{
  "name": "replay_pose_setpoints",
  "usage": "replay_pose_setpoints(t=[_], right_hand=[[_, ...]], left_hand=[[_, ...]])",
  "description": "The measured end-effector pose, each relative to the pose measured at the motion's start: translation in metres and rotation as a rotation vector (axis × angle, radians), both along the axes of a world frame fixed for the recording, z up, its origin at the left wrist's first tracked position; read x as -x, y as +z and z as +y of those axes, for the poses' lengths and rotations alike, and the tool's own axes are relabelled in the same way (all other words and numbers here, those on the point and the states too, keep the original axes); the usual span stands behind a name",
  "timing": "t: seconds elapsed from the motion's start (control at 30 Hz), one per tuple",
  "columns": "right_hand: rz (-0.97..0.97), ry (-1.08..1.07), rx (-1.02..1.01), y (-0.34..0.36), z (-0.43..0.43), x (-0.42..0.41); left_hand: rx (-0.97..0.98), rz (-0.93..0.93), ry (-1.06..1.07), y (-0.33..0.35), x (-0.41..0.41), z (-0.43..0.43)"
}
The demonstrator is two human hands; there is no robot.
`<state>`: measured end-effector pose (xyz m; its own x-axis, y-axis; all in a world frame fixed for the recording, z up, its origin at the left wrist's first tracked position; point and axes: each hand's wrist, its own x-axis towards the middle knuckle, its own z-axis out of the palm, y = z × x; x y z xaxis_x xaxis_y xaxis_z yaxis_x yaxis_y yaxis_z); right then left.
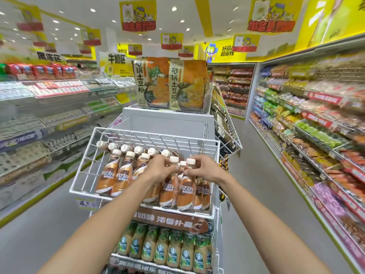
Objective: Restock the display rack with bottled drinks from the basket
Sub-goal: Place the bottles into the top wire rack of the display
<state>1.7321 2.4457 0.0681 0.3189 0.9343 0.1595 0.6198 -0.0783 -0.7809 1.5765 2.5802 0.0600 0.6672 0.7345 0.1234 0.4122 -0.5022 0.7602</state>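
A white wire display rack [138,133] stands in the aisle before me. Its top tier holds several brown and white Nescafe coffee bottles [121,177] with white caps. My left hand [158,170] grips the neck of one upright bottle [168,191] in the front row. My right hand [205,168] pinches the neck of the bottle beside it [186,192], just under its cap. The tier below carries a row of green-labelled latte bottles [164,248]. No basket is in view.
Bags of potato noodles [169,84] sit on a grey box behind the rack. Stocked shelves line the left side [49,115] and the right side [316,125]. Grey floor aisles [256,165] run past the rack on both sides.
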Motion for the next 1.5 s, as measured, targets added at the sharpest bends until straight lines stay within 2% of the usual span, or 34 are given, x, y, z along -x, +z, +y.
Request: replay_pose_setpoints(t=[0.23,0.63,0.8,0.87,0.93,1.0,1.1,1.2,1.33,1.5], right_hand=[[-0.017,-0.032,0.078,0.001,0.007,-0.002],[0.106,-0.039,0.165,-0.002,0.014,-0.010],[0.072,-0.102,0.165,-0.004,0.010,-0.006],[0.022,-0.153,0.134,-0.002,0.005,0.001],[-0.151,-0.264,0.105,0.004,-0.003,0.009],[-0.407,-0.375,0.132,0.012,-0.018,0.015],[-0.610,-0.398,0.220,0.021,-0.049,0.020],[-0.677,-0.465,0.331,0.021,-0.097,0.030],[-0.693,-0.630,0.484,0.007,-0.183,0.041],[-0.605,-0.807,0.690,-0.018,-0.327,0.059]], left_hand=[[-0.042,0.049,0.054,-0.005,-0.008,0.006],[-0.198,0.156,0.220,-0.005,-0.024,0.006],[-0.229,0.115,0.236,-0.006,-0.022,0.000],[-0.306,0.041,0.224,0.000,-0.017,-0.006],[-0.470,-0.040,0.150,0.010,-0.009,-0.011],[-0.631,-0.030,-0.023,0.022,-0.001,-0.018],[-0.767,0.232,-0.307,0.037,0.006,-0.031],[-0.902,0.389,-0.486,0.029,0.003,-0.058],[-0.903,0.344,-0.595,0.013,-0.015,-0.118],[-0.845,0.375,-0.808,-0.023,-0.039,-0.233]])
